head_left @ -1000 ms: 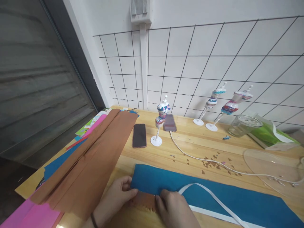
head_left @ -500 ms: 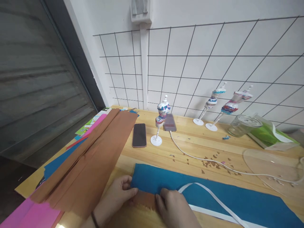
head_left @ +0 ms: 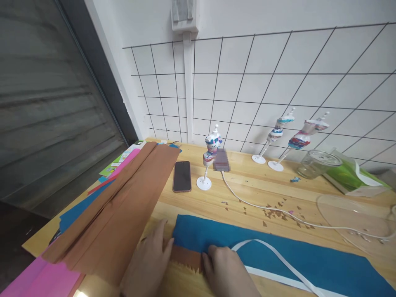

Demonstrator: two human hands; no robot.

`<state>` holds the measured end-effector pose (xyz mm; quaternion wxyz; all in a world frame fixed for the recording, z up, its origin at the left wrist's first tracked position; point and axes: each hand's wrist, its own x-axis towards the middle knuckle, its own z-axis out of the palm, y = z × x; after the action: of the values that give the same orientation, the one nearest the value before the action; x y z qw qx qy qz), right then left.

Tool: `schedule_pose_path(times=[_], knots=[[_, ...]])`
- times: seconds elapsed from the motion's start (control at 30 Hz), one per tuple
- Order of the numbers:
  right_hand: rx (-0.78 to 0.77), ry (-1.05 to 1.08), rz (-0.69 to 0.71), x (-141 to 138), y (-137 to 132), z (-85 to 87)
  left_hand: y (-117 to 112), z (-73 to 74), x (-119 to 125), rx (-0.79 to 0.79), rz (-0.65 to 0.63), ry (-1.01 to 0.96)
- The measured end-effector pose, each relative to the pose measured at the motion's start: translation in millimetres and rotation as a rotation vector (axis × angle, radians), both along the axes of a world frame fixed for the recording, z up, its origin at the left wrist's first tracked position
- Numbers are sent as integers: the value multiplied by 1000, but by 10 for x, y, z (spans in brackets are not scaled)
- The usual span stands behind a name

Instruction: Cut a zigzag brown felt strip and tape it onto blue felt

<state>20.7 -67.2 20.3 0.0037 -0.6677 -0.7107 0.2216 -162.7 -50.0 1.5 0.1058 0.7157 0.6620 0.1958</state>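
Note:
A long blue sheet [head_left: 213,231], apparently crepe paper, lies flat before me. White tape [head_left: 275,277] runs along its near edge and loops up over it. Under its left end is a brown strip [head_left: 187,258] with a toothed near edge. My right hand [head_left: 227,266] is curled, its fingers pressed down on the right part of that strip and the blue edge; the fingertips are partly hidden. Beside the strip's left end, my left hand [head_left: 151,255] has its fingers stretched and apart, the thumb close to the strip.
Folded brown sheets [head_left: 133,206] cover blue and pink sheets [head_left: 46,276] on the left. Behind stand a phone [head_left: 182,176], a small dress form [head_left: 212,154] and two more forms [head_left: 300,138]. Brown scraps [head_left: 278,211], a white cable [head_left: 247,203] and a glass jar [head_left: 318,163] lie rightward.
My left hand has let go of the corner of the blue sheet and brown strip, and its fingers have spread. My right hand has stayed in place.

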Motion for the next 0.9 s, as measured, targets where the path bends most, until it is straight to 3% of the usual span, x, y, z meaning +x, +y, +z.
schedule_pose_path(times=[0.07,0.1,0.2,0.33,0.5,0.73,0.9], knots=[[2,1,9,2,-1,1,-92,-45,41,356,-133,180],[3,3,14,4,-3,0,-134,-74,73,503,-265,237],[7,5,27,7,-11,-2,-223,-178,169,724,-567,361],[10,3,33,7,-15,-4,-266,-329,197,716,-576,472],[18,1,24,13,-16,2,-281,-450,138,650,-536,467],[31,10,26,11,-21,3,-289,-389,225,691,-527,493],[37,12,29,12,-4,-9,-318,-369,218,634,-534,532]])
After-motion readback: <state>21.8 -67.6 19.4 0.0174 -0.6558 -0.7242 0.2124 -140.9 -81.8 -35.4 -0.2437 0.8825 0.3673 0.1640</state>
